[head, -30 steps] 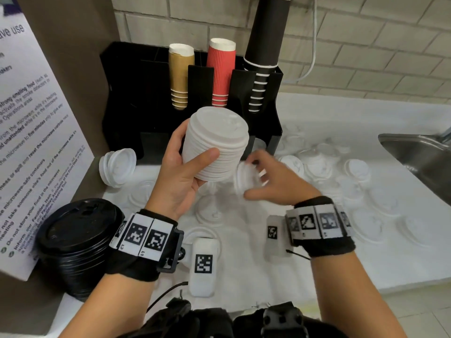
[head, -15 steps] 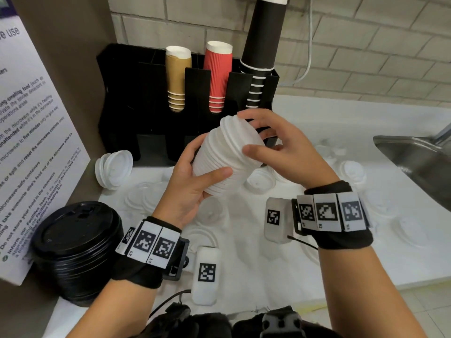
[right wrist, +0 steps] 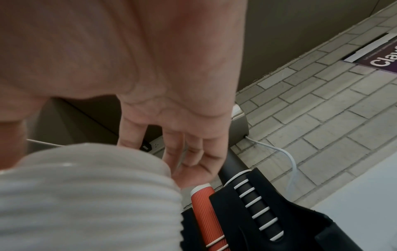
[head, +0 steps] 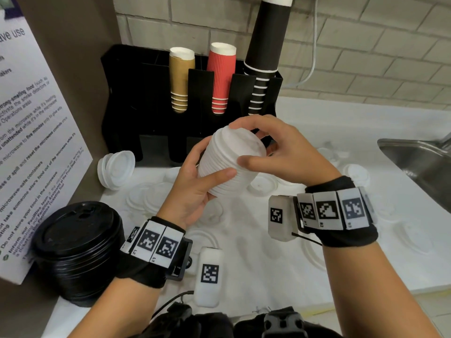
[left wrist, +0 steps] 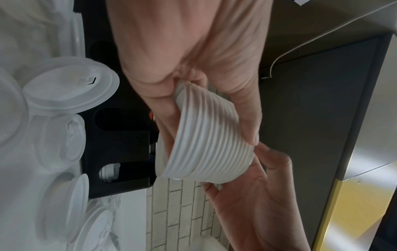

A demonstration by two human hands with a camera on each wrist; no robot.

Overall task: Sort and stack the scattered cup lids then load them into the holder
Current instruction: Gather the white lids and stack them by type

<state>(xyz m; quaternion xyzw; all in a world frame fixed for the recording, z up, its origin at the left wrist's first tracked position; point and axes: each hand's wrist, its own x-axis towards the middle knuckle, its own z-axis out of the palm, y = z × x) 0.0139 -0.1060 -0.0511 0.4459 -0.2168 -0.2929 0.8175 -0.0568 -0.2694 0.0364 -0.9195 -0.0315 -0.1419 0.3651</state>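
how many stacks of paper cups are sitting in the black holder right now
3: a tan stack on the left, a red ribbed stack in the middle and a tall black stack on the right of the black holder. Its far-left compartments are dark, so more may be hidden.

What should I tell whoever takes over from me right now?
Left hand grips the nested stack of white plastic cup lids from the side. Right hand holds its top end, thumb and fingers curled around it.
Black lid stack stands at left; a short white stack leans by the black plastic holder.
Done: one stack gathered.
Left: loose white lids on the counter; no lids visibly loaded.
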